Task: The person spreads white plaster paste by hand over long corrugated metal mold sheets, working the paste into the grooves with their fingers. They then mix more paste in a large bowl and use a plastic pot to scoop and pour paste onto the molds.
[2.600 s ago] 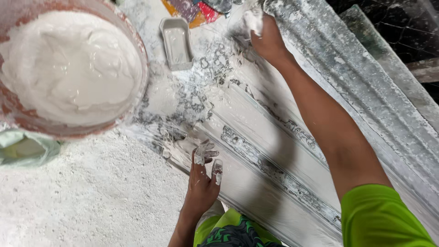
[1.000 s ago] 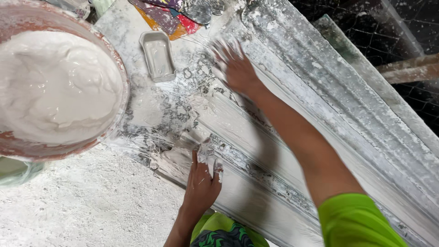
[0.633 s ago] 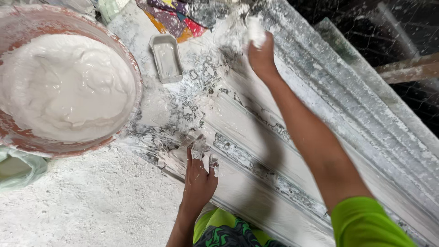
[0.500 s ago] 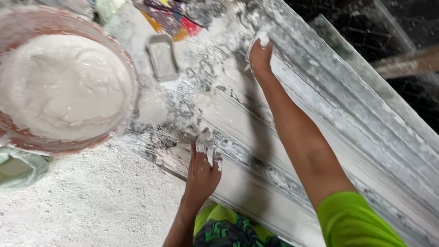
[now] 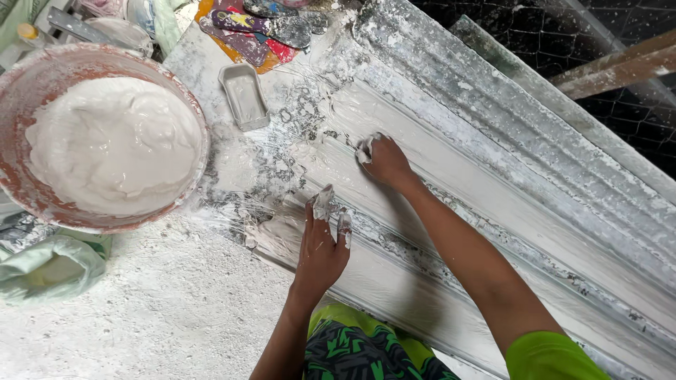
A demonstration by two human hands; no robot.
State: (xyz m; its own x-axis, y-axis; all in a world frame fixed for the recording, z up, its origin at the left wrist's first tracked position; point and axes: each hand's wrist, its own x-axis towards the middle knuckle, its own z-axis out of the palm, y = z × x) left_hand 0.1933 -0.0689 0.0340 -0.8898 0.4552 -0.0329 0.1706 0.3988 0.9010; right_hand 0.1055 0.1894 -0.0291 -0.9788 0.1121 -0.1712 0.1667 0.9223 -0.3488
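A long white ribbed plaster moulding (image 5: 493,211) lies diagonally on the floor, coated in wet plaster. My left hand (image 5: 322,243) rests flat on its near end, fingers apart and smeared with plaster. My right hand (image 5: 384,160) presses on the moulding's middle groove a little farther up, fingers curled over a small lump of wet plaster (image 5: 364,150). A large reddish basin (image 5: 199,134) full of white plaster mix stands to the left of both hands.
A small grey rectangular tray (image 5: 243,95) sits just above the moulding's end. Colourful plaster-stained cloth (image 5: 257,32) lies at the top. A pale green bag (image 5: 49,264) is at the lower left. Wire mesh and a wooden bar (image 5: 612,67) are at the upper right.
My right hand has drawn back down the moulding from its far end to the middle groove. My left hand has stayed on the near end.
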